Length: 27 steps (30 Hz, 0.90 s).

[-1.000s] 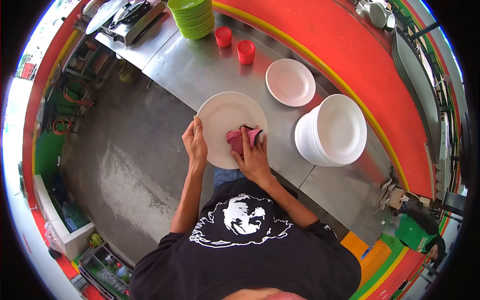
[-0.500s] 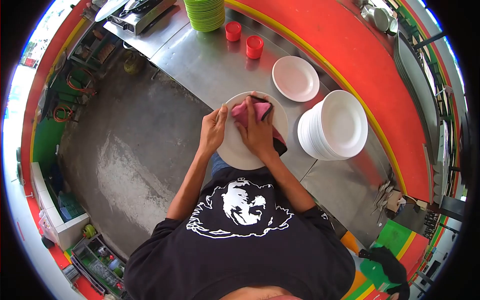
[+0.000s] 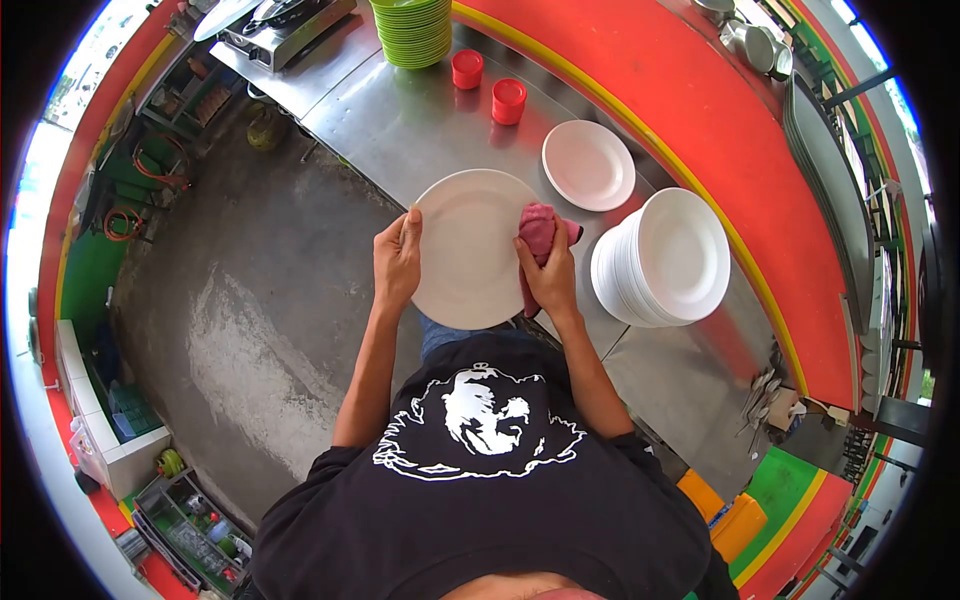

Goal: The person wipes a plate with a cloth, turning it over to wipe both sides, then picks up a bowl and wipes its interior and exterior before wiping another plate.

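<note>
A white plate (image 3: 470, 250) is held up in front of my chest, its face toward me. My left hand (image 3: 398, 262) grips the plate's left rim, thumb on the face and fingers hidden behind. At the right rim, my right hand (image 3: 550, 272) is closed on a pink cloth (image 3: 538, 228) with a dark edge, pressed against the plate. To the right on the steel counter stands a tall stack of white plates (image 3: 683, 255). Behind it lies another white plate (image 3: 588, 166), apart from the stack.
On the steel counter (image 3: 400, 140) are two red containers (image 3: 508, 101) and a stack of green plates (image 3: 412, 35). A stove (image 3: 285, 35) sits at the far left end. A red ledge with a yellow edge (image 3: 640, 90) runs behind. Utensils (image 3: 765, 400) lie at the right.
My right hand and the cloth have moved from the plate's middle to its right rim. The plate has shifted slightly left and up with my left hand. A person at lower right is no longer visible.
</note>
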Each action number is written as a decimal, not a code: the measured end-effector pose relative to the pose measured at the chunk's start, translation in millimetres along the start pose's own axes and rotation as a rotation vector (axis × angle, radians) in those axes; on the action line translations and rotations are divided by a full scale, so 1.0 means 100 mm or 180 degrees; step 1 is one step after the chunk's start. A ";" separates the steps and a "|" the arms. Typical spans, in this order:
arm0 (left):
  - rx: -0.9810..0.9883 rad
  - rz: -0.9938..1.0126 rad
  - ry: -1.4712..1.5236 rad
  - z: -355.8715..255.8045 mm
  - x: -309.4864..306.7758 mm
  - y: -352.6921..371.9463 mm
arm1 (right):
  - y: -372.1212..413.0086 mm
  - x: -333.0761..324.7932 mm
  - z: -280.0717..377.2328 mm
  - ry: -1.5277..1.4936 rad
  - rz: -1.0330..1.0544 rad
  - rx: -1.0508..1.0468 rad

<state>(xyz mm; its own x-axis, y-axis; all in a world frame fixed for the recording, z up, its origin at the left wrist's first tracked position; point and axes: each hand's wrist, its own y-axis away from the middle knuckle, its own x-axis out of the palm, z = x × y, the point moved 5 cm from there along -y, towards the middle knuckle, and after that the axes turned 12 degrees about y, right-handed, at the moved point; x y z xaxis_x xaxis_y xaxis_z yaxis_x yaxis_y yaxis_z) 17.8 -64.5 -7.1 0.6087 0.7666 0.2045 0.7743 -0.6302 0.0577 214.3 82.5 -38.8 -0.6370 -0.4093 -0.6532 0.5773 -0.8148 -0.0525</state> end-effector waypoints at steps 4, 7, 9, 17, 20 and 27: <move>-0.0176 0.0499 -0.0684 -0.03 0.18 0.06 | -0.08 -0.10 0.13 0.0840 -0.0320 -0.0559; -0.0240 0.0821 -0.1199 -0.09 0.36 0.05 | -0.09 -0.11 0.37 0.1357 -0.0699 -0.1194; -0.0207 0.1011 -0.1372 -0.10 0.44 0.02 | -0.10 -0.13 0.50 0.1444 -0.0733 -0.1415; -0.0171 0.0670 -0.0385 -0.21 0.42 -0.05 | -0.13 -0.38 0.39 0.1477 -0.0979 -0.0983; -0.0192 0.0298 0.0153 -0.17 0.30 -0.11 | 0.00 -0.38 0.14 0.0818 -0.0623 -0.0616; -0.1027 0.0277 0.0688 0.08 0.09 -0.18 | 0.32 -0.58 -0.01 -0.0394 -0.0839 -0.1548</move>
<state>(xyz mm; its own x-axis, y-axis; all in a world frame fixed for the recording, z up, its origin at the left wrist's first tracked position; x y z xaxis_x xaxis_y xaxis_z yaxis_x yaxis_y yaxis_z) 10.4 -45.1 -14.1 0.5926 0.6866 0.4213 0.6062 -0.7245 0.3280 270.4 80.6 -3.4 -0.8297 -0.2866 -0.4791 0.5409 -0.6250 -0.5629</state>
